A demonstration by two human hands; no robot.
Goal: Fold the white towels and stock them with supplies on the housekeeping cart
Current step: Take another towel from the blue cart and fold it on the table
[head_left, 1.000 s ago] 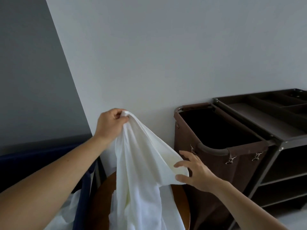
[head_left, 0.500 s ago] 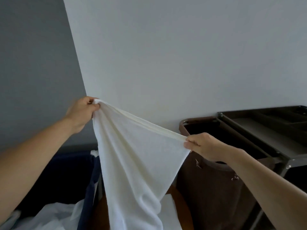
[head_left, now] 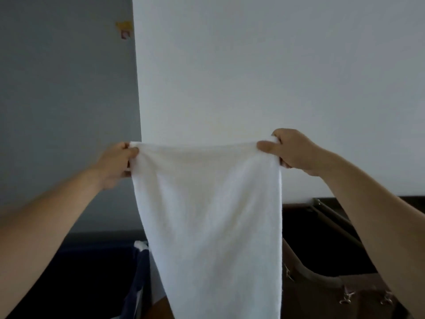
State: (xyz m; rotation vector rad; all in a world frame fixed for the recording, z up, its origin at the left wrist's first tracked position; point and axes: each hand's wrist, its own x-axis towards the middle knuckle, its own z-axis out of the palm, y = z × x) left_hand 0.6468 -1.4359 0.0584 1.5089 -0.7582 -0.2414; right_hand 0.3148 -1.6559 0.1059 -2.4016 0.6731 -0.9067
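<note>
L fingers: thumb in front, rest curled behind, pinching the top-left corner of the white towel. R fingers: thumb flat on the front, others wrapped behind, pinching the top-right corner. Both grips closed on cloth, nothing else held. Top edge runs btwn the two pinches across mid-frame w/ a slight sag in the centre. Towel hangs from there, narrows toward the bottom and runs out at bottom centre; lower end not visible.

Left hand sits mid-left of frame, right hand mid-right and a bit higher. Hands well apart. Both forearms bare, coming in from the lower corners, reaching up and fwd.

Containers:
- Brown fabric bag lower right, behind the towel, partly hidden by it and by the R forearm. Rounded rim bar, metal clips on the front face. Inside is dark, contents: can't tell.
- Dark cart frame just above the bag, mostly covered by the R arm.
- Navy bin lower left, beside the towel. Interior black, can't tell what's in it; only a scrap of white cloth shows at its rim next to the towel.
- Brown rounded surface at bottom btwn bin and towel, ID unclear.

Bkgd: white wall behind the towel, grey wall at left, small yellow sticker upper left.
</note>
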